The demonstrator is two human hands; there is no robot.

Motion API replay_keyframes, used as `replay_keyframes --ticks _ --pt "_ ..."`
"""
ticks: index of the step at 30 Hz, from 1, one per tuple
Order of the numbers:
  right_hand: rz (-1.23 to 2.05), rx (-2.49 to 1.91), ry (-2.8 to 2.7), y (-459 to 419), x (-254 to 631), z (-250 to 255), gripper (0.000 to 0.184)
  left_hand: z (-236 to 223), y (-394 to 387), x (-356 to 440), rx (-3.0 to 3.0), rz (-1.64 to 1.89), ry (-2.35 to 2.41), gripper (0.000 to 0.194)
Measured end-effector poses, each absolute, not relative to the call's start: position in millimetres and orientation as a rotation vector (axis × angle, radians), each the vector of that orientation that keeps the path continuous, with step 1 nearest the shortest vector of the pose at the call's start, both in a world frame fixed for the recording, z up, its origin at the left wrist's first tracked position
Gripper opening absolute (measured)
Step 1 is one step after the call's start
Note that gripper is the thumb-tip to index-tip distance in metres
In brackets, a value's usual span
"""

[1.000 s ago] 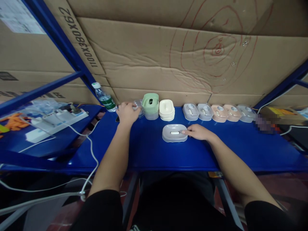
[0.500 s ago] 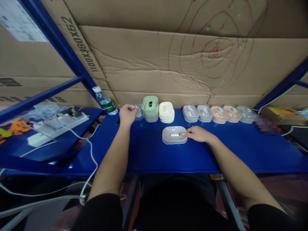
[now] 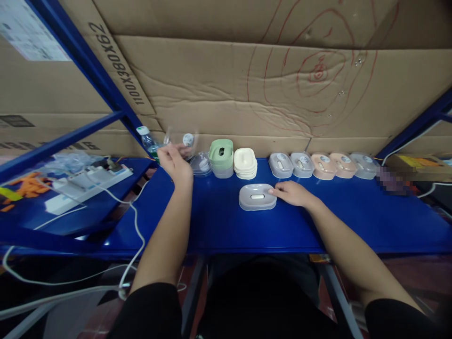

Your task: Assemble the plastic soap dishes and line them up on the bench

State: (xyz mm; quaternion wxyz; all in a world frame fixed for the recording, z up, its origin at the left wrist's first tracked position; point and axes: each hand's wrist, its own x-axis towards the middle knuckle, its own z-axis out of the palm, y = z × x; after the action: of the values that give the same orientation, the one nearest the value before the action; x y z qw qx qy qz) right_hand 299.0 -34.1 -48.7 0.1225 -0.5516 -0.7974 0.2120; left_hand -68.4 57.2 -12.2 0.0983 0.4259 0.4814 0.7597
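My left hand (image 3: 175,162) is raised at the back left, its fingers closed on a clear plastic lid (image 3: 182,137) with a round sticker, somewhat blurred. Below and right of it, more clear lids (image 3: 201,165) lie on the blue table. My right hand (image 3: 292,193) rests at the right end of a grey oval box (image 3: 257,202), which has a white bar in its dished top. Its thumb and fingers close on the box's edge. Behind the box stand a green stack of trays (image 3: 221,160) and a pile of cream trays (image 3: 245,165).
Several lidded boxes (image 3: 324,167) in grey and peach line the back right. A water bottle (image 3: 148,141) stands behind my left hand. A white power strip (image 3: 84,188) with cables lies at the left. Cardboard (image 3: 212,84) walls the back of the blue table (image 3: 226,230).
My left hand has lifted a clear lid off the pile and moved it up and left. My right hand stays at the grey box.
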Motion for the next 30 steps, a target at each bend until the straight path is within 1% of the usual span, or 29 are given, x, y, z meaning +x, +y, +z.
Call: replay_keyframes --ticks 4,7,9,11,12,14,17,20,23,26,30 --pt "0.542 -1.557 -2.114 -34 299 -47 0.055 -3 37 -34 1.152 2.188 1.071 0.045" --pt "0.656 -1.412 -1.892 -33 300 -47 0.058 -6 18 -5 1.152 1.865 1.029 0.050" --pt "0.804 -1.295 -1.785 -33 300 -47 0.063 -10 4 11 1.196 1.589 0.996 0.050" --pt "0.929 -1.194 -1.740 -34 299 -47 0.069 -15 -7 23 1.246 1.415 0.943 0.049" --pt "0.962 -1.159 -1.733 -34 298 -47 0.070 -17 -11 28 1.267 1.321 0.925 0.049" --pt "0.965 -1.143 -1.732 -35 295 -48 0.066 -21 -17 35 1.297 1.160 0.908 0.052" --pt "0.895 -1.199 -1.760 -37 291 -50 0.059 -25 -19 40 1.311 1.013 0.919 0.057" --pt "0.846 -1.226 -1.787 -38 291 -50 0.059 -26 -19 41 1.330 0.960 0.914 0.058" --pt "0.817 -1.238 -1.795 -37 292 -49 0.060 -24 -21 36 1.507 0.918 0.949 0.054" --pt "0.778 -1.272 -1.800 -36 293 -49 0.061 -22 -23 29 1.805 0.843 1.116 0.049" --pt "0.778 -1.334 -1.812 -35 293 -51 0.061 -21 -23 22 2.060 0.597 1.321 0.068"
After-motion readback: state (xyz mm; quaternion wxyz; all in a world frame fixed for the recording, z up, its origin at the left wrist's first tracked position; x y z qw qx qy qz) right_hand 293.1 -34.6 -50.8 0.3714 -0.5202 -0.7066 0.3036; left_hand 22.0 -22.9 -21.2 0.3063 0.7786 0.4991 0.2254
